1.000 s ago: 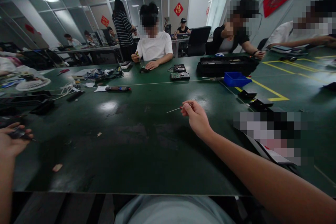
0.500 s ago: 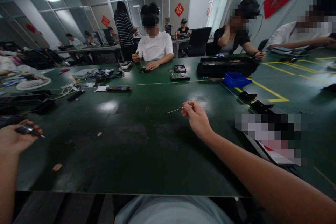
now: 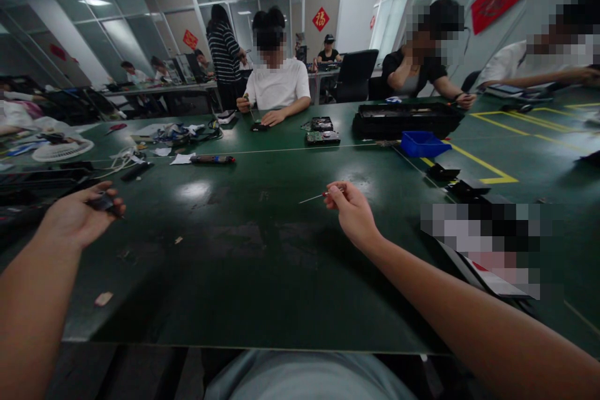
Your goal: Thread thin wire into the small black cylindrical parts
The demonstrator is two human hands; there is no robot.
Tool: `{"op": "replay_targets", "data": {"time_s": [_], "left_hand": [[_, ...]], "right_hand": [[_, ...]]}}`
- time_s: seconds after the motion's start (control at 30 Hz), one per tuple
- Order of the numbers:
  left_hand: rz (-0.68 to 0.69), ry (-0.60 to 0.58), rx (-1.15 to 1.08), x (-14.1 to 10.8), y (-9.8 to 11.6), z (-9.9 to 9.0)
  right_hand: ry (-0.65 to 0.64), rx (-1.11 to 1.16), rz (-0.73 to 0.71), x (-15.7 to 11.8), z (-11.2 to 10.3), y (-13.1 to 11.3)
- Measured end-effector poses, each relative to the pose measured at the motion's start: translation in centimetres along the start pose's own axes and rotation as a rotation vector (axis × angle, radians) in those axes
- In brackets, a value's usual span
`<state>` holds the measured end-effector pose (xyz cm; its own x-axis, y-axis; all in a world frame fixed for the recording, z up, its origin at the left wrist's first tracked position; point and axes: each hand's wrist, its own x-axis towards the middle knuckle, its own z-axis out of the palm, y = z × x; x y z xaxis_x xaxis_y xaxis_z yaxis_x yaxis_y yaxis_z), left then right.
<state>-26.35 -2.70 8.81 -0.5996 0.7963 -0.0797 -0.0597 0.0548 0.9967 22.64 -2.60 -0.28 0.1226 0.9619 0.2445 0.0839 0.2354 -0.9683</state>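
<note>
On the left, my left hand [image 3: 77, 215] is raised over the table with its palm turned up. Its fingers curl round a small dark glossy object [image 3: 102, 201] with a thin tip; its kind is not clear. Nearer the middle, my right hand [image 3: 349, 209] pinches a thin screwdriver [image 3: 312, 198]. Its slim metal shaft points left, with a bit of red at the fingertips, and the rest of the handle is mostly hidden in the hand. The two hands are well apart. Both are above the green table [image 3: 262, 300].
A dark cylindrical tool [image 3: 213, 159] lies ahead. Hard drives [image 3: 323, 137], a long black case [image 3: 407, 119] and a blue bin [image 3: 424, 144] stand farther back. Cables [image 3: 124, 159] and black parts [image 3: 51, 175] fill the left. Across the table, a person [image 3: 277, 87] works on a small black part.
My left hand has moved right and a little up and away with the dark object, its palm still turned up. My right hand and the screwdriver have stayed nearly in place.
</note>
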Motion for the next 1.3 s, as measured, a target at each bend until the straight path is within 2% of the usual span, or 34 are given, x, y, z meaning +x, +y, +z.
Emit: {"op": "replay_targets", "data": {"time_s": [0.03, 0.17, 0.33, 0.5, 0.63, 0.8, 0.93, 1.03, 1.1, 1.2, 1.3], "left_hand": [[-0.026, -0.015, -0.040, -0.6, 0.2, 1.3], [-0.046, -0.210, -0.139, -3.0, 0.5, 6.6], [-0.055, -0.415, -0.161, -6.5, -0.2, 13.3], [-0.043, -0.691, -0.192, -10.9, -1.8, 19.2], [0.005, -0.880, -0.123, -14.3, -4.3, 22.4], [0.229, -1.065, 0.185, -16.9, -8.6, 23.9], [0.463, -1.032, 0.454, -17.0, -10.9, 23.5], [0.608, -0.989, 0.549, -16.2, -11.2, 23.1], [0.679, -0.992, 0.620, -15.5, -11.0, 23.0], [0.773, -0.982, 0.669, -14.6, -10.9, 23.0], [0.783, -0.907, 0.675, -14.1, -11.0, 23.1]], "right_hand": [[-0.001, -0.001, 0.000, 0.0, 0.0, 0.0], [0.009, -0.003, -0.005, 0.0, 0.0, -0.1], [0.010, 0.003, -0.011, 0.1, -0.1, 0.0], [0.021, 0.008, -0.027, 0.1, -0.2, 0.0], [0.032, 0.003, -0.019, 0.0, -0.3, -0.2], [0.051, -0.005, -0.026, 0.1, 0.0, -0.2], [0.023, -0.098, -0.057, 0.0, -0.2, -0.3], [-0.019, -0.283, -0.067, -0.2, -0.5, -0.9], [-0.039, -0.285, -0.066, -0.3, -0.6, -1.3], [-0.044, -0.134, -0.082, -0.2, -0.6, -1.4], [-0.015, 0.012, -0.100, 0.0, -0.5, -1.1]]}}
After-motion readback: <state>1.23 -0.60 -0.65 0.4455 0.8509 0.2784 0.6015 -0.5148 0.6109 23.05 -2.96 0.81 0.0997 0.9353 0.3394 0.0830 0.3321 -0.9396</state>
